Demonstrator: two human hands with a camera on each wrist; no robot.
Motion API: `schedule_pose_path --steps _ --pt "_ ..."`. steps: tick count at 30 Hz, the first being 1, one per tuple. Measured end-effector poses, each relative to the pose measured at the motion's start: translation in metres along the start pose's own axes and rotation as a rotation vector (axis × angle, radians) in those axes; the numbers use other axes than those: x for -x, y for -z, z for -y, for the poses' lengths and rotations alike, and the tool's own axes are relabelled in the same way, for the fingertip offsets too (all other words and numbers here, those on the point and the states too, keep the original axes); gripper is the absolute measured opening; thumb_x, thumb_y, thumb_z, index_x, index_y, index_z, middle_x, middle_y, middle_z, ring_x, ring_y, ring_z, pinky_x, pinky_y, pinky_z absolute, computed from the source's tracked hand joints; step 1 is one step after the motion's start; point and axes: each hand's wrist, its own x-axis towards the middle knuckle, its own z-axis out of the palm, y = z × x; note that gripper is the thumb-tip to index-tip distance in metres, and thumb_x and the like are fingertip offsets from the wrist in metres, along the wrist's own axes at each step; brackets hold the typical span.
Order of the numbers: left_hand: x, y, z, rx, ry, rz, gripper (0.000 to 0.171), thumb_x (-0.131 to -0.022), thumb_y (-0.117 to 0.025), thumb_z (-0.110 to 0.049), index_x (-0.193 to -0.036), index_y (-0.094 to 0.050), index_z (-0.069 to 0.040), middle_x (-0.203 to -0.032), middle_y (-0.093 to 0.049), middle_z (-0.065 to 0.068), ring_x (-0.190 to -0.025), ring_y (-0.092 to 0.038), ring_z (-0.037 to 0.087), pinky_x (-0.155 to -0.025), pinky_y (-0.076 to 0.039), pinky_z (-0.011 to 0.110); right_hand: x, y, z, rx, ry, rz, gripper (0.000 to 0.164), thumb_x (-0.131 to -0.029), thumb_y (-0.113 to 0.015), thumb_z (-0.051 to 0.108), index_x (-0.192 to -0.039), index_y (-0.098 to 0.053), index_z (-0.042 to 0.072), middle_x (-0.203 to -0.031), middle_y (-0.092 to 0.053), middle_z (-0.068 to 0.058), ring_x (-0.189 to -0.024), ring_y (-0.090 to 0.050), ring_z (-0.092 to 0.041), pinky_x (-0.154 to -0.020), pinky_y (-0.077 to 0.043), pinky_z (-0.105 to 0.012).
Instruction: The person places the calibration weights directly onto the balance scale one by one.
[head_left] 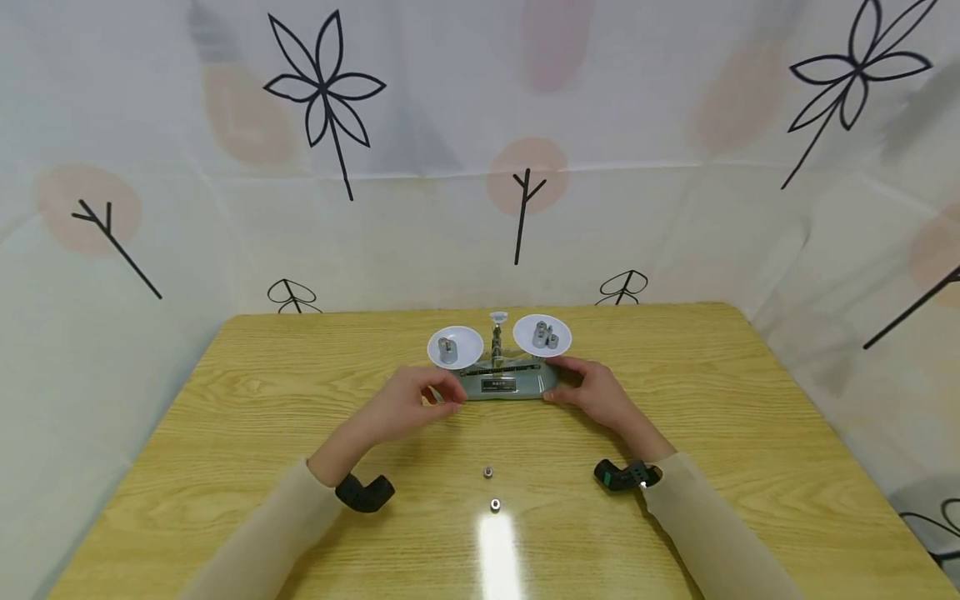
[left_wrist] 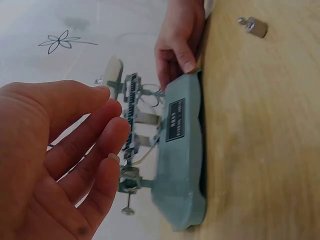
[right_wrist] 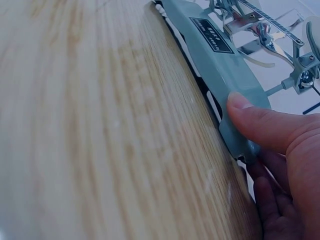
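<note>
A green-grey balance scale [head_left: 532, 385] stands at the back middle of the table, a dark label on its front. My right hand [head_left: 598, 395] grips the right end of its base, thumb on the front face and fingers behind; in the right wrist view the thumb [right_wrist: 260, 120] presses the casing. My left hand [head_left: 408, 402] hovers by the left end with loosely bent fingers and nothing in them. Metal weights [head_left: 448, 350] sit in the white left pan [head_left: 469, 342]. Several more weights [head_left: 540, 335] stand in the right pan [head_left: 562, 335].
Two small metal weights, a farther one [head_left: 488, 472] and a nearer one [head_left: 495, 505], lie on the wooden table [head_left: 225, 433] in front of the scale. A patterned cloth [head_left: 420, 242] hangs behind the table and along both sides.
</note>
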Motion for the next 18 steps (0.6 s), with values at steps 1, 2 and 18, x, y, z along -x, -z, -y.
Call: schedule_pose_path --steps 1,2,18 --pt "0.001 -0.003 0.001 0.008 -0.004 0.012 0.008 -0.093 -0.072 -0.011 -0.101 -0.073 -0.014 -0.096 -0.07 -0.003 -0.088 -0.063 0.009 -0.072 -0.053 0.032 0.0 0.0 0.0 0.0 0.001 0.0 0.06 -0.081 -0.084 0.024 -0.135 -0.062 0.007 -0.139 -0.057 -0.016 -0.133 -0.047 -0.036 -0.11 -0.035 -0.054" --pt "0.001 -0.005 0.001 0.012 -0.007 0.022 0.008 -0.093 -0.072 -0.012 -0.101 -0.073 -0.013 -0.096 -0.071 -0.003 -0.089 -0.063 0.009 -0.073 -0.053 0.032 -0.001 0.0 -0.001 0.001 0.002 0.0 0.06 -0.081 -0.084 0.024 -0.135 -0.063 0.007 -0.139 -0.057 -0.016 -0.133 -0.047 -0.036 -0.11 -0.035 -0.054" --pt "0.011 -0.048 0.012 0.071 0.018 0.152 0.014 -0.091 -0.075 -0.013 -0.105 -0.073 -0.014 -0.099 -0.068 -0.01 -0.092 -0.062 0.008 -0.076 -0.051 0.027 -0.002 0.0 -0.003 -0.005 0.015 -0.002 0.061 -0.08 -0.085 0.024 -0.134 -0.063 0.006 -0.138 -0.058 -0.016 -0.132 -0.048 -0.035 -0.108 -0.038 -0.053"
